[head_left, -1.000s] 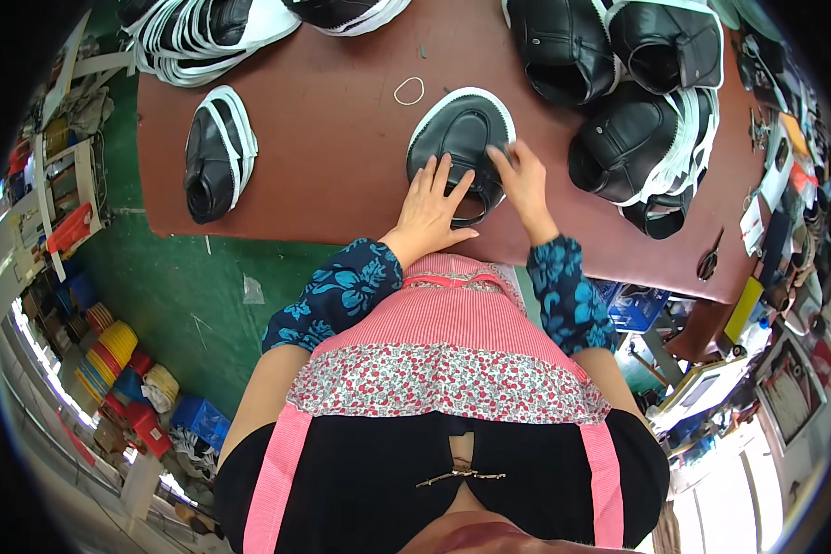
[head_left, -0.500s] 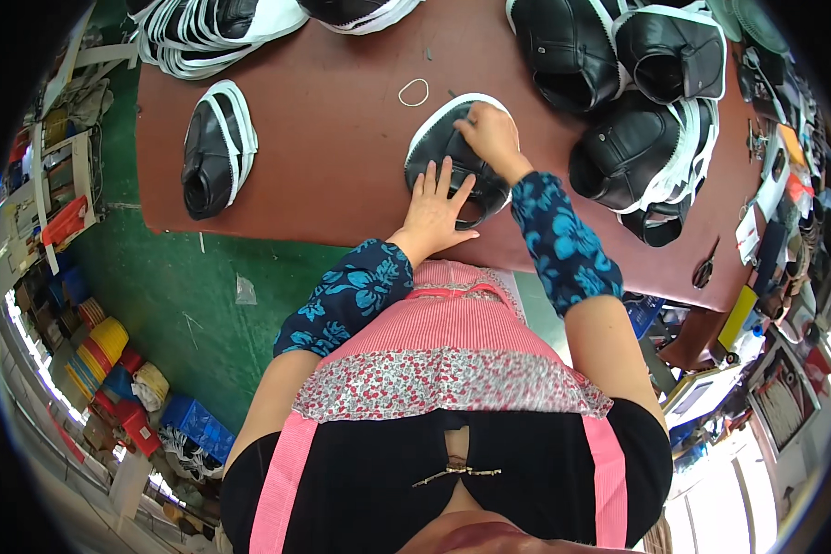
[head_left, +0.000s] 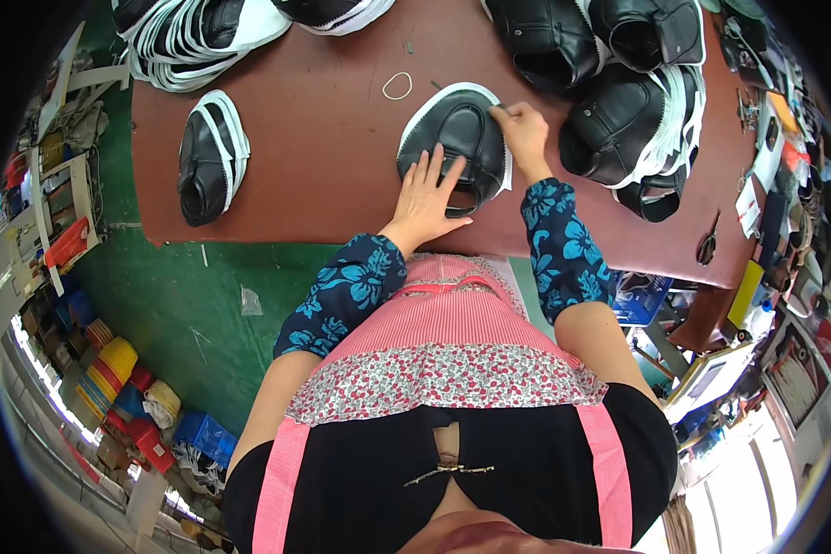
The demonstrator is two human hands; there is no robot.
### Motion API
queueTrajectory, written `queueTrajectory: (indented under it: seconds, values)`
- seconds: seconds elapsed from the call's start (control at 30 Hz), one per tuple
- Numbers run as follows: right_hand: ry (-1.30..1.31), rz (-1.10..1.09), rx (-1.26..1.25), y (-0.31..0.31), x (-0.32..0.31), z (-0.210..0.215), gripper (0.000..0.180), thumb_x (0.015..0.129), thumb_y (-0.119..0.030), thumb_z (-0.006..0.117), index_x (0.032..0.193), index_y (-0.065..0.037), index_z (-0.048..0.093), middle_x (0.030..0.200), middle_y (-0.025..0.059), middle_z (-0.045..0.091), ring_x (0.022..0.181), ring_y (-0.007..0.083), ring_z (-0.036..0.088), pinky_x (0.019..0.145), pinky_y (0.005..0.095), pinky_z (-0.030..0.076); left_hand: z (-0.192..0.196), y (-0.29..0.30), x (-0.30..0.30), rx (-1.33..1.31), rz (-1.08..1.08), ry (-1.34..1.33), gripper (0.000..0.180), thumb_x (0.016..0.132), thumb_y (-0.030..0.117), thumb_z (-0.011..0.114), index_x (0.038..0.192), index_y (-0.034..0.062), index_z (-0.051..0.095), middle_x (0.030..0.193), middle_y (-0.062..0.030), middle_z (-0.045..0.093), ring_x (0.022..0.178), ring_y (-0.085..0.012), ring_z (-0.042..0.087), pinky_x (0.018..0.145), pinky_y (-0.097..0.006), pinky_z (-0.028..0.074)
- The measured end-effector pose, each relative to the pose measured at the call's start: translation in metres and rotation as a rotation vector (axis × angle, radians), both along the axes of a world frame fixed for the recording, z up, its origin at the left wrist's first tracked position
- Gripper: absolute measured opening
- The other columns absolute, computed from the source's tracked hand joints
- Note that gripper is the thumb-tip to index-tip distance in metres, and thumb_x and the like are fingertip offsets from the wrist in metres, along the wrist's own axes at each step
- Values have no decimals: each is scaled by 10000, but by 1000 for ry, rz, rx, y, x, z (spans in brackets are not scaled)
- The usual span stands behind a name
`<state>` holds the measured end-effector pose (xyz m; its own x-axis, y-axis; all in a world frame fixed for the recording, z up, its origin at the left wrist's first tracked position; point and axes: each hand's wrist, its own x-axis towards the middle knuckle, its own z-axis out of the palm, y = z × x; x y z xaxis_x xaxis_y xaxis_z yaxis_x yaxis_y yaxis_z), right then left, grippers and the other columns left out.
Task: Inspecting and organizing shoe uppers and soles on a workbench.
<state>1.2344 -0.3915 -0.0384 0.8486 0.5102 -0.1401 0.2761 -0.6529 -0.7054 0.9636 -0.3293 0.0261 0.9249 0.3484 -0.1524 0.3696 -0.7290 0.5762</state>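
Note:
A black shoe upper with a white zigzag-cut border lies near the table's front edge, its opening toward me. My left hand rests flat on its left side, fingers spread across the black surface. At the upper's right edge is my right hand, its fingers pinched together. Something small and dark shows at those fingertips, too small to name. A cream rubber band lies just beyond the upper, on the left.
The reddish-brown table carries a small stack of uppers at left and a larger stack at far left. More black uppers are piled at right. Black-handled scissors lie near the right front corner.
My right hand has moved from over the upper's top to its right edge, uncovering the black front. My left hand stays flat on the upper. The whole view has shifted slightly.

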Motion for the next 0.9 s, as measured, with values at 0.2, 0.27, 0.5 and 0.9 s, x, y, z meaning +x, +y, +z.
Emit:
queueTrajectory:
  seconds: [0.2, 0.27, 0.5, 0.9]
  values:
    - [-463, 76, 303, 12, 10, 82, 315, 880, -289, 979, 935, -45, 786, 1321, 239, 676, 1175, 365, 656, 997, 445, 542, 3, -16, -32, 191, 2, -335, 489, 901, 313, 895, 1303, 122, 693, 1472, -108, 601, 1378, -342, 578, 1125, -545, 454]
    - [-657, 80, 316, 33, 37, 99, 305, 880, -296, 974, 973, -61, 803, 1393, 289, 630, 1288, 461, 588, 1107, 517, 476, 14, -18, -34, 261, -24, -338, 246, 963, 209, 813, 1181, 121, 742, 1286, -56, 679, 1183, -286, 653, 993, -483, 490]
    - [-675, 71, -81, 51, 164, 76, 482, 850, -630, 916, 1035, -185, 900, 993, 150, 810, 1044, 362, 736, 1008, 466, 540, 82, 8, -82, 183, 162, -371, 238, 967, 147, 783, 1197, 96, 745, 1092, -69, 708, 991, -289, 687, 880, -446, 522]
    - [-104, 281, 374, 63, 56, 145, 297, 968, -228, 901, 913, 2, 721, 930, 94, 699, 886, 234, 658, 842, 367, 525, 141, 146, -281, 796, 546, -114, 207, 1026, 135, 773, 1214, 111, 693, 1194, -89, 717, 1083, -348, 690, 871, -506, 487]
